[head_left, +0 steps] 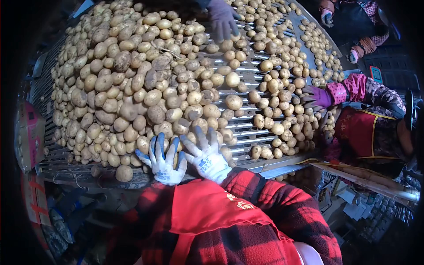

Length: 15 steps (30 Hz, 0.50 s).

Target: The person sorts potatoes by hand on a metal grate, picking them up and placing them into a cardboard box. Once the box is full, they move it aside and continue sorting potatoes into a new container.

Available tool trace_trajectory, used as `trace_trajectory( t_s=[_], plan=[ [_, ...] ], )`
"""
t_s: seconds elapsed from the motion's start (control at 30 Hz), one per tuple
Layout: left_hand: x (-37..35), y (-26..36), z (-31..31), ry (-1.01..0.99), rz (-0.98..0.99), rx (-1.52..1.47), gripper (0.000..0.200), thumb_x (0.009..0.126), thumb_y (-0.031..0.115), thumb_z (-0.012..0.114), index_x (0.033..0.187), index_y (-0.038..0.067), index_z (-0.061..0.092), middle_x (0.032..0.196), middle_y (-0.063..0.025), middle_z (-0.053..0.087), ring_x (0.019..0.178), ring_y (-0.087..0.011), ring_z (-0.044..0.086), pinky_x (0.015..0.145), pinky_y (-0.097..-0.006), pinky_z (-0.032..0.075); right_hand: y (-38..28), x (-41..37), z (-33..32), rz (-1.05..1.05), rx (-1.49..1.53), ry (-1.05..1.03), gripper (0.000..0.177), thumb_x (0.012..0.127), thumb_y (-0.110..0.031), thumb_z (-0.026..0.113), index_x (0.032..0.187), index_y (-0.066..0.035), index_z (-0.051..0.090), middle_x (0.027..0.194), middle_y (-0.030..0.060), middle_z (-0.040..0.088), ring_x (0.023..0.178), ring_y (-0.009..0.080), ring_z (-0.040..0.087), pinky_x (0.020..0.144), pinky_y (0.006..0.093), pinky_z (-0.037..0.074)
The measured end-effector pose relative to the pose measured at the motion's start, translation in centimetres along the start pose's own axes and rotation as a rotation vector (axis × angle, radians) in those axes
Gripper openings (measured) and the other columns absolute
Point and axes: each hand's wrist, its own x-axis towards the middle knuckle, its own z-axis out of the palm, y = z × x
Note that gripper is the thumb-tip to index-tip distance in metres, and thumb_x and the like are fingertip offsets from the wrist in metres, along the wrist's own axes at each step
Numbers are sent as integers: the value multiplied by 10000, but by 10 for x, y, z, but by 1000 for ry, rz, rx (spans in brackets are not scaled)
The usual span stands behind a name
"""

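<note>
Both my hands wear white gloves with blue-grey fingertips and rest at the near edge of a big potato heap (104,81). My left hand (164,161) has its fingers spread against the nearest potatoes, with one potato partly showing between thumb and fingers. Just right of it, my right hand (206,157) lies with fingers apart on the potatoes, pointing forward. The potatoes are piled on a slatted rack (247,126), whose bars show between them to the right. A single potato (124,173) sits at the near edge, left of my left hand.
A co-worker's gloved hand (223,20) reaches in from the far side. Another co-worker's purple glove (318,97) touches potatoes at the right. A third person (353,26) stands at the upper right. A wooden beam (366,181) runs along the lower right; a sack (31,134) is at the left.
</note>
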Motion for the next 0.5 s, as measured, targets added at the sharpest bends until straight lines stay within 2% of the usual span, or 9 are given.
trace_trajectory(
  t_s=[0.03,0.1,0.13,0.17,0.23,0.33,0.37,0.43,0.5],
  plan=[
    [8,4,4,35,35,27,510,876,359,699,1353,180,703,1524,-168,538,1400,-421,478,1174,-809,49,6,2,0,70,31,7,325,933,-318,623,1230,-256,740,1624,32,457,1559,442,280,1195,772,227],
    [32,12,13,-57,79,16,527,903,301,704,1409,159,667,1576,-179,493,1469,-428,412,1210,-740,127,17,8,-2,204,101,19,316,936,-301,622,1222,-240,741,1631,44,449,1554,451,281,1194,774,222],
    [48,17,26,-26,35,-236,518,909,277,710,1410,150,668,1574,-167,501,1462,-428,419,1214,-633,266,28,13,-15,238,133,-18,329,951,-271,613,1252,-195,721,1644,66,436,1557,459,268,1193,777,210],
    [65,23,35,-48,11,-255,559,901,256,728,1442,142,640,1564,-167,511,1440,-418,440,1198,-518,353,43,14,-20,209,27,-26,343,962,-247,597,1283,-180,700,1656,78,420,1562,463,254,1196,779,201],
    [101,39,61,-32,6,-317,633,901,348,726,1496,177,593,1560,-124,526,1409,-369,477,1209,-607,289,64,20,-36,348,-94,-23,358,966,-223,580,1309,-210,685,1675,84,395,1567,467,243,1201,787,186],
    [130,72,83,-107,19,-70,699,890,524,685,1523,256,559,1541,-29,548,1370,-292,521,1156,-778,136,124,11,-24,342,-235,106,395,964,-179,563,1342,-237,665,1687,95,367,1539,474,285,1189,812,190],
    [144,83,80,-168,18,-90,670,880,514,701,1484,246,590,1545,-38,537,1359,-291,526,1150,-781,152,145,7,-23,310,-242,172,397,948,-194,598,1336,-229,674,1663,101,391,1512,495,315,1171,809,222],
    [165,92,95,-77,197,-158,630,888,500,697,1456,241,610,1553,-42,525,1345,-299,529,1172,-746,187,166,21,-51,411,-172,196,342,884,-152,643,1217,-194,714,1646,125,400,1497,488,329,1173,756,255],
    [210,111,111,-89,439,-180,586,911,489,676,1436,234,624,1555,-59,526,1362,-314,517,1198,-696,225,197,26,-64,418,-277,243,340,875,-166,664,1208,-182,733,1625,138,425,1467,477,375,1164,699,310]
  ],
)
